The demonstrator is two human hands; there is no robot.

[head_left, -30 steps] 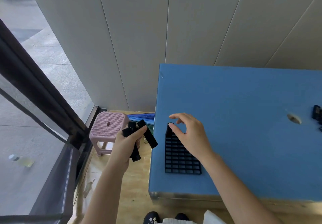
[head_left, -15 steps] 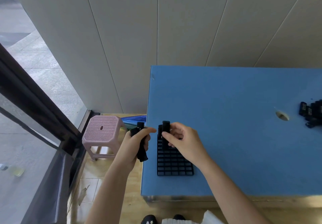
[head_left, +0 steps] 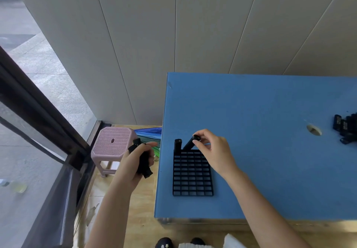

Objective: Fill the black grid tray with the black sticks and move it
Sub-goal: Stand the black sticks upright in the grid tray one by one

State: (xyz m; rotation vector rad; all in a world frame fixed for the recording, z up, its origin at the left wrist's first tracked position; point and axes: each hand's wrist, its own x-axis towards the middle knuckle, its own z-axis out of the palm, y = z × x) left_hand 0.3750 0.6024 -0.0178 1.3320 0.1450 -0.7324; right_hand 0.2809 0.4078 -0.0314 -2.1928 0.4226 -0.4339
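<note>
Black grid tray (head_left: 192, 174) is lying near worktop (head_left: 270, 161) left edge; right hand (head_left: 215, 151) fingers (head_left: 201, 131) are pinching tilted stick (head_left: 189, 144); left hand (head_left: 133, 162) is gripping perhaps three sticks (head_left: 144, 165) off-edge

table (head_left: 260, 103): blue, hole (head_left: 314, 130) toward right | tray (head_left: 192, 174): flat, near front-left corner | sticks (head_left: 345, 130): heap at right edge, well apart from tray

The stick pile (head_left: 345, 127) runs off the right edge, its print unreadable. The left hand (head_left: 133, 162) hides part of its bundle (head_left: 144, 166).
</note>
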